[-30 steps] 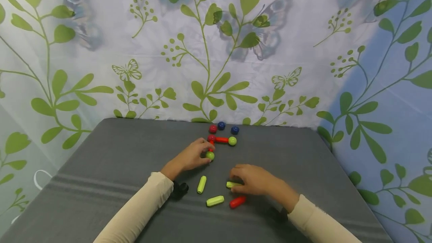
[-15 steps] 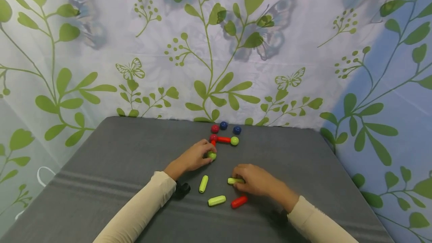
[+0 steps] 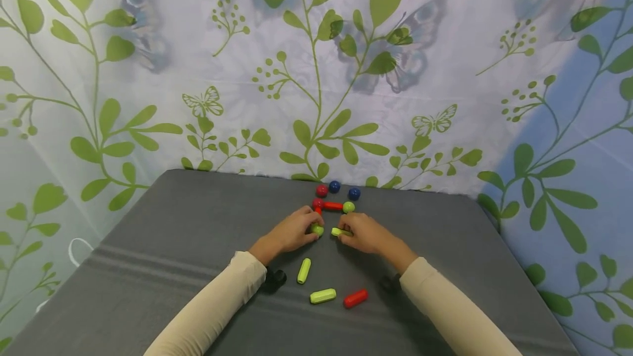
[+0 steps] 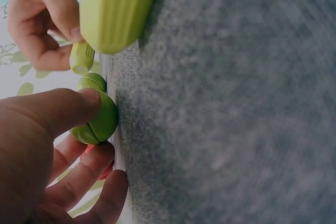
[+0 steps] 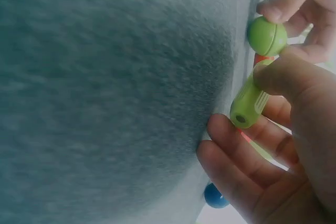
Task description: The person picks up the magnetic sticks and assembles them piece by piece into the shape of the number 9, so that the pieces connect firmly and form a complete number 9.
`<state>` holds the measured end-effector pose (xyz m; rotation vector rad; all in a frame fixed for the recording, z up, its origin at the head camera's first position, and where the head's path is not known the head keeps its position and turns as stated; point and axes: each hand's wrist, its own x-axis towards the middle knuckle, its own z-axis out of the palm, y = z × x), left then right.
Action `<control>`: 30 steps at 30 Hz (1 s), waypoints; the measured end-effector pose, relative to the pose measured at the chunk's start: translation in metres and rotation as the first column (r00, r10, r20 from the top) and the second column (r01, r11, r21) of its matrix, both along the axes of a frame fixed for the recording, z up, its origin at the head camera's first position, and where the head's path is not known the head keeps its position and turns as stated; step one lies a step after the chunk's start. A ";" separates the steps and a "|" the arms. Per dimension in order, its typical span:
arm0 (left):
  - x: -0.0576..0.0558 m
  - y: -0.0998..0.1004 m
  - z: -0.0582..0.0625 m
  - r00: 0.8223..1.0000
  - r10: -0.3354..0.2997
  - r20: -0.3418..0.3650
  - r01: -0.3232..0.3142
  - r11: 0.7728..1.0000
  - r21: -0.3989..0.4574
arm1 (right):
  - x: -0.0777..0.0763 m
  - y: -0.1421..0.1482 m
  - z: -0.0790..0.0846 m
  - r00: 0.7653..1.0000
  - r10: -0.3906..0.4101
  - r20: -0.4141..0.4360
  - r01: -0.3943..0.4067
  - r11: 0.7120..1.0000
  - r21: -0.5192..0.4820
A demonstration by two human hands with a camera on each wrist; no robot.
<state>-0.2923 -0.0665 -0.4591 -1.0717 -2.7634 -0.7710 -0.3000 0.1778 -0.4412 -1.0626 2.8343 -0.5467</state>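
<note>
My left hand (image 3: 295, 228) pinches a green ball (image 4: 103, 119) between thumb and fingers; the ball ends a red rod (image 3: 318, 211) that runs back to a red ball (image 3: 318, 202). From that red ball a second red rod (image 3: 333, 206) reaches right to another green ball (image 3: 348, 207). My right hand (image 3: 367, 233) grips a yellow-green rod (image 5: 250, 102) by thumb and fingers, one end pointing at the left hand's ball with a small gap between. Part of the first red rod is hidden behind the left fingers.
Behind the joined pieces lie a loose red ball (image 3: 322, 190) and two blue balls (image 3: 334, 186). Nearer the front are two yellow-green rods (image 3: 323, 296) and a red rod (image 3: 355, 299) on the grey table (image 3: 198, 218). A patterned curtain (image 3: 277, 98) hangs along the back.
My right hand has picked up the yellow-green rod and carried it forward, close to the green ball. The left hand stays at that ball. The head view has shifted slightly.
</note>
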 end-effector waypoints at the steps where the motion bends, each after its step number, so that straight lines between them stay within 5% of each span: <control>1: 0.000 0.000 -0.001 1.000 -0.001 -0.002 0.001 1.000 0.002 | -0.002 -0.001 0.000 1.000 -0.001 -0.001 0.001 1.000 0.005; 30: -0.002 0.000 -0.005 1.000 0.002 -0.008 -0.002 1.000 0.009 | -0.004 -0.022 0.009 1.000 0.002 -0.024 0.001 0.993 0.117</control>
